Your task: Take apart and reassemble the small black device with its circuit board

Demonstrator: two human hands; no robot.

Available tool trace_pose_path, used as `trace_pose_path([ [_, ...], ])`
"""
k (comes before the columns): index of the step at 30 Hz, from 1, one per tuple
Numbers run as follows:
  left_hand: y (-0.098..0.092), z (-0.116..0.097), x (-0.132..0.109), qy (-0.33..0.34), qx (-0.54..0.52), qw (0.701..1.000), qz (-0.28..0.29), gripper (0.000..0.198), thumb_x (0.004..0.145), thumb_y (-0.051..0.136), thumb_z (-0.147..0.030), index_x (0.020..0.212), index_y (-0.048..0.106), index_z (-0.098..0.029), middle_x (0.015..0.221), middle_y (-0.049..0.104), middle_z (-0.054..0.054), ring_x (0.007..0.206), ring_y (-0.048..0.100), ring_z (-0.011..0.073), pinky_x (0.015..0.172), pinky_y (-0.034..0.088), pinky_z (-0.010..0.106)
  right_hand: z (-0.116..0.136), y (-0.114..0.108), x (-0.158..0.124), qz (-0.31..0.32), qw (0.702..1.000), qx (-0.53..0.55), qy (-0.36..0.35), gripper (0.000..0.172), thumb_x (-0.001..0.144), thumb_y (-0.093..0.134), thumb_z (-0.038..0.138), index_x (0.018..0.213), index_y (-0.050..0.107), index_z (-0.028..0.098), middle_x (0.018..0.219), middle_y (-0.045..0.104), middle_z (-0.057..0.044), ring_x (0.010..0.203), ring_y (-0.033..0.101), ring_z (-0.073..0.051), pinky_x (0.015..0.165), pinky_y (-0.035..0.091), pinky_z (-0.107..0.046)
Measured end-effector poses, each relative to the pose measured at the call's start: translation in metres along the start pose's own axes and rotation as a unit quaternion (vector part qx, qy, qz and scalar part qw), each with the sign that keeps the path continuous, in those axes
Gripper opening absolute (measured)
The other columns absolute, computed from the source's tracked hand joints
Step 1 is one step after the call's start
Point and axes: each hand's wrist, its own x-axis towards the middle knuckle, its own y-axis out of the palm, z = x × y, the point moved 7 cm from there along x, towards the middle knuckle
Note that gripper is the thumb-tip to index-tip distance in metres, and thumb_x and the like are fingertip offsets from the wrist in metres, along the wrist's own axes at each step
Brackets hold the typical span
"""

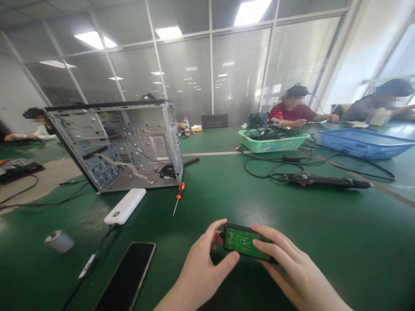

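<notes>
A small green circuit board (240, 242) sits in a black rectangular housing, held up between both hands with its soldered side facing me. My left hand (207, 263) grips the left end, thumb at the lower edge and a fingertip at the upper corner. Across the right part of the board lie the fingers of my right hand (285, 259), with its thumb hidden beneath. An orange-and-black screwdriver (180, 191) lies beyond the hands on the green table (201, 207).
An open computer case (155, 142) stands at the left. Before it lie a white power bank (126, 206), a phone (128, 274) and a metal cylinder (60, 242). Rightward are an electric screwdriver (327, 180), a green basket (275, 144) of cables and a blue basket (366, 144). People sit beyond.
</notes>
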Motion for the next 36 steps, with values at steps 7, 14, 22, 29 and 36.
trace_pose_path([
  [7, 0.001, 0.003, 0.003, 0.007, -0.01, 1.0, -0.009, 0.05, 0.08, 0.058, -0.031, 0.128, 0.045, -0.023, 0.102, 0.064, 0.006, 0.091, 0.058, 0.0217, 0.083, 0.044, 0.034, 0.003, 0.0, 0.002, -0.009, 1.0, -0.004, 0.006, 0.029, 0.087, 0.036, 0.006, 0.108, 0.052, 0.019, 0.121, 0.053, -0.011, 0.116, 0.051, -0.019, 0.089, 0.053, -0.033],
  [14, 0.0, 0.0, 0.002, 0.008, -0.005, 1.0, -0.009, 0.046, 0.082, 0.053, -0.034, 0.127, 0.047, -0.023, 0.102, 0.064, 0.006, 0.089, 0.058, 0.0213, 0.082, 0.044, 0.033, 0.006, 0.003, 0.001, -0.002, 1.0, -0.011, 0.005, 0.033, 0.086, 0.035, 0.004, 0.111, 0.052, 0.019, 0.124, 0.051, -0.011, 0.119, 0.049, -0.02, 0.091, 0.052, -0.034],
  [22, -0.001, -0.002, 0.002, 0.002, 0.005, 1.0, -0.007, 0.044, 0.082, 0.051, -0.033, 0.126, 0.049, -0.024, 0.098, 0.066, 0.005, 0.085, 0.058, 0.0211, 0.079, 0.045, 0.032, -0.004, 0.005, -0.006, -0.02, 0.999, -0.003, 0.04, 0.032, 0.088, 0.037, 0.009, 0.112, 0.054, 0.022, 0.128, 0.045, -0.012, 0.115, 0.052, -0.021, 0.087, 0.054, -0.032],
  [29, -0.001, -0.01, -0.003, 0.081, 0.004, 0.997, -0.016, 0.065, 0.074, 0.058, -0.033, 0.136, 0.04, -0.02, 0.097, 0.061, 0.006, 0.083, 0.056, 0.0211, 0.08, 0.044, 0.033, -0.02, 0.017, -0.014, -0.007, 0.952, 0.205, 0.228, 0.021, 0.089, 0.047, 0.025, 0.108, 0.053, 0.021, 0.115, 0.052, -0.009, 0.102, 0.057, -0.019, 0.084, 0.052, -0.03],
  [36, -0.003, 0.006, 0.008, 0.006, -0.097, 0.995, -0.02, 0.045, 0.086, 0.041, -0.049, 0.108, 0.061, -0.014, 0.062, 0.044, -0.003, 0.059, 0.044, 0.0148, 0.06, 0.037, 0.026, -0.008, 0.072, -0.04, 0.069, 0.545, 0.643, 0.533, 0.039, 0.084, 0.056, 0.052, 0.094, 0.046, 0.015, 0.074, 0.055, -0.001, 0.058, 0.058, -0.011, 0.051, 0.043, -0.016],
])
